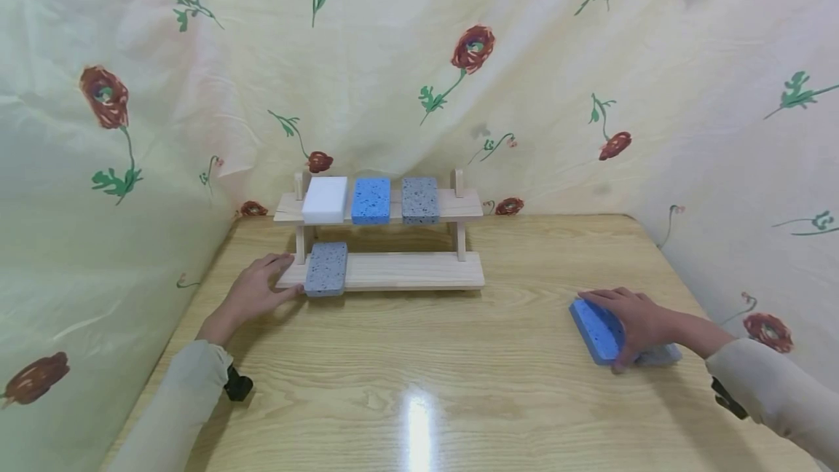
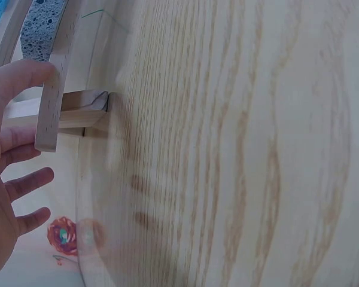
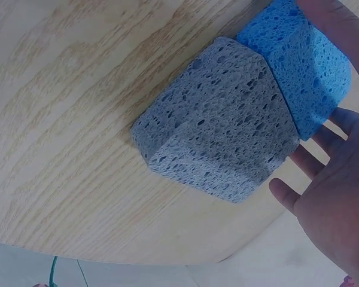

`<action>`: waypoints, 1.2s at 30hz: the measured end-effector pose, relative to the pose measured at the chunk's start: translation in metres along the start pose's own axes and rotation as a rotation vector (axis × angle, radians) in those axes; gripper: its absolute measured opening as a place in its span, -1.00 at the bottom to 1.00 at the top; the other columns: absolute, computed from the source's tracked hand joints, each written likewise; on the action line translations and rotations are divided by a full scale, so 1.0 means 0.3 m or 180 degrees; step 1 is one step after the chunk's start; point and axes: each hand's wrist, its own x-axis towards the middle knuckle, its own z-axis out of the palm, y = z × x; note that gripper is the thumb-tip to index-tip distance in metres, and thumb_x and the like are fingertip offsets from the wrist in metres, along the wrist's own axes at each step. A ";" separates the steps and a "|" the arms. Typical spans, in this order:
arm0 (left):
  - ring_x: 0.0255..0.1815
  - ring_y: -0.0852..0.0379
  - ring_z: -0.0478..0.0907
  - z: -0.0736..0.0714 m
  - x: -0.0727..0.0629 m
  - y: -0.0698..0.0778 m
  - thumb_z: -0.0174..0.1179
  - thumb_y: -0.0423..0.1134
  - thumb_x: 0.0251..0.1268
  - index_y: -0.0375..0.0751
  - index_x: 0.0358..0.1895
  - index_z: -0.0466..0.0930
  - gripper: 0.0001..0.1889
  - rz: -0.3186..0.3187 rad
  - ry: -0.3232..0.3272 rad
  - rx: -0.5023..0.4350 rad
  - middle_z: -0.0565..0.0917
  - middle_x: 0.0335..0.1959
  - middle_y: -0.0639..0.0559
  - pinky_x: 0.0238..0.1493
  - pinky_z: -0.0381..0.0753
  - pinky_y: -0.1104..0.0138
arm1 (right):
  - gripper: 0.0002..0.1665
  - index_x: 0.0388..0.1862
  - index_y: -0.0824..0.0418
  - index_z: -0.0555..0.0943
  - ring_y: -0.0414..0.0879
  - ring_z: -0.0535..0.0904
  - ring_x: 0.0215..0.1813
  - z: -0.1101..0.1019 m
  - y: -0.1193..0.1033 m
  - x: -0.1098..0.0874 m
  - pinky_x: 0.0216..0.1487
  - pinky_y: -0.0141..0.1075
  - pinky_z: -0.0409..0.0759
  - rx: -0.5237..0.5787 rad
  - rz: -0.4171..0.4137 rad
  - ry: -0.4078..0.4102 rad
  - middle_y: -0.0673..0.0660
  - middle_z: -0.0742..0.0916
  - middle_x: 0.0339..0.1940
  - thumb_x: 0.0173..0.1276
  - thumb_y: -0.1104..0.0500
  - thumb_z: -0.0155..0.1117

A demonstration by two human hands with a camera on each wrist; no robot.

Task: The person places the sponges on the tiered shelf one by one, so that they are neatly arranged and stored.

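My left hand (image 1: 262,286) grips the left end of the lower board of a two-tier wooden shelf (image 1: 413,279), thumb at the front edge and fingers behind. Beside that thumb a grey speckled sponge (image 1: 326,268) leans on the lower board. On the upper tier stand a white sponge (image 1: 325,199), a blue sponge (image 1: 371,201) and another grey sponge (image 1: 419,200). Over at the right, my right hand (image 1: 632,323) holds a second blue sponge (image 3: 308,72) between thumb and fingers. Against its side lies a further grey sponge (image 3: 221,119), flat on the table.
The wooden table (image 1: 419,355) has its back edge just behind the shelf. A flowered cloth (image 1: 393,57) hangs behind it and along both sides. Bare wood lies between the shelf and the right hand.
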 end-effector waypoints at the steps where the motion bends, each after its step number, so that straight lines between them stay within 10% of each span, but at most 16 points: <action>1: 0.41 -0.36 0.39 0.001 0.000 0.000 0.32 0.16 0.31 -0.32 0.45 0.41 -0.21 -0.0004 0.0001 -0.0001 0.46 0.43 -0.31 0.40 0.39 -0.25 | 0.55 0.53 0.26 0.24 0.44 0.38 0.33 0.001 0.001 0.000 0.13 0.48 0.38 0.0008 -0.0012 -0.0003 0.41 0.46 0.41 -0.41 -0.33 0.77; 36: 0.41 -0.37 0.38 -0.004 -0.001 0.004 0.32 0.13 0.32 -0.34 0.43 0.42 -0.23 0.0032 0.0007 -0.0024 0.46 0.42 -0.31 0.40 0.38 -0.26 | 0.45 0.52 0.31 0.29 0.33 0.46 0.29 -0.003 0.000 0.024 0.08 0.18 0.56 0.0023 0.0124 0.0011 0.39 0.50 0.38 -0.26 -0.34 0.72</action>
